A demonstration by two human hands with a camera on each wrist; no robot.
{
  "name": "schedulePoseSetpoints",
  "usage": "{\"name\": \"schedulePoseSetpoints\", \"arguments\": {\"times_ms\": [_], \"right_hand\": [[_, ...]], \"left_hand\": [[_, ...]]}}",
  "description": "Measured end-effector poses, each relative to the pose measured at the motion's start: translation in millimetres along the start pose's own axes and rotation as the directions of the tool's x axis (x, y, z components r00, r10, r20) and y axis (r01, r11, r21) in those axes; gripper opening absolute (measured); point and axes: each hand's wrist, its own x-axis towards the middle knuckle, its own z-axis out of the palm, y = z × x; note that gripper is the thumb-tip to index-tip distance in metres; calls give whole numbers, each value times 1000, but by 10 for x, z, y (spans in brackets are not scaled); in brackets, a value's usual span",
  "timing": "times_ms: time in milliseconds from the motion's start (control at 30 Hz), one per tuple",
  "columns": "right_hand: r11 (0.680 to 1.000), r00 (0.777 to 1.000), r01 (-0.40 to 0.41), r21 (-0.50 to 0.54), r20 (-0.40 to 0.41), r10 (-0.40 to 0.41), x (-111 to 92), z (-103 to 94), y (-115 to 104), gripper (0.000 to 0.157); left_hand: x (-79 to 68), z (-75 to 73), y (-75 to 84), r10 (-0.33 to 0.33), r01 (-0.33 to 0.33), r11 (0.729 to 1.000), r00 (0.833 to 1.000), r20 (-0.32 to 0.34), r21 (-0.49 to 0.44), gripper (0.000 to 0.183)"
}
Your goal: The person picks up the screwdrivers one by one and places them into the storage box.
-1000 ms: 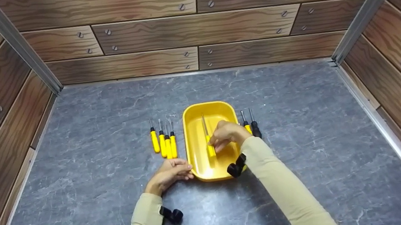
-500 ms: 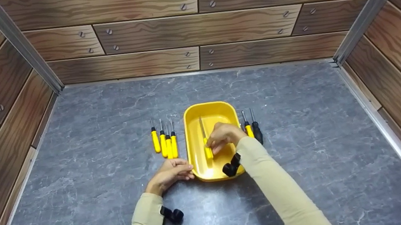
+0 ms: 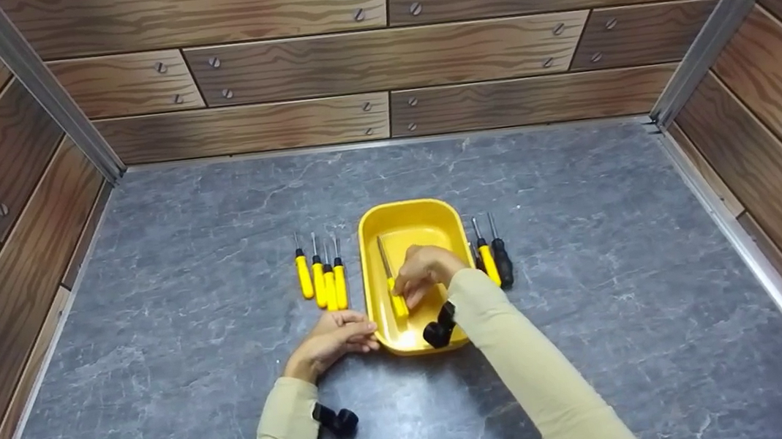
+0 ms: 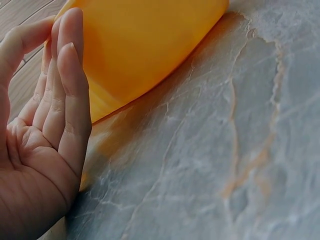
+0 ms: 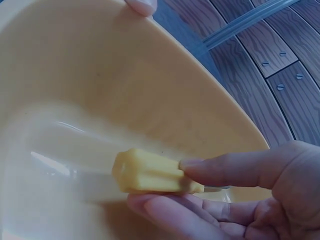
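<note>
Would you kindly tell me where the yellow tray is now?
In the head view, the yellow tray sits between four yellow-handled screwdrivers at left and others at right; the left hand pinches its near-left corner.

Left sleeve [image 3: 281, 427], pale beige, long, creased; right sleeve [image 3: 536, 365] matches. Left wrist camera [image 3: 343, 422], black, rounded end; right wrist camera [image 3: 437, 334], likewise black. Left hand [image 3: 331, 338], right hand [image 3: 428, 271]: both bare.

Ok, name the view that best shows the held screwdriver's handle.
Right wrist view: the yellow screwdriver handle appears large and close, pinched in the right hand. The head view shows it small and partly covered; the left wrist view misses it.
</note>
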Motion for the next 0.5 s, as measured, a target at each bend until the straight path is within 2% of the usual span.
{"name": "schedulePoseSetpoints", "arguments": {"times_ms": [200,500], "right_hand": [[1000,1000,0,6,4,0,32,57,-7,11],[999,1000,5,36,-16,-5,49,122,-37,7]], "left_hand": [[10,4,-10,-9,9,1000,1000,-2,-13,10],[8,-16,-7,-17,17,1000,1000,-1,-14,9]]}}
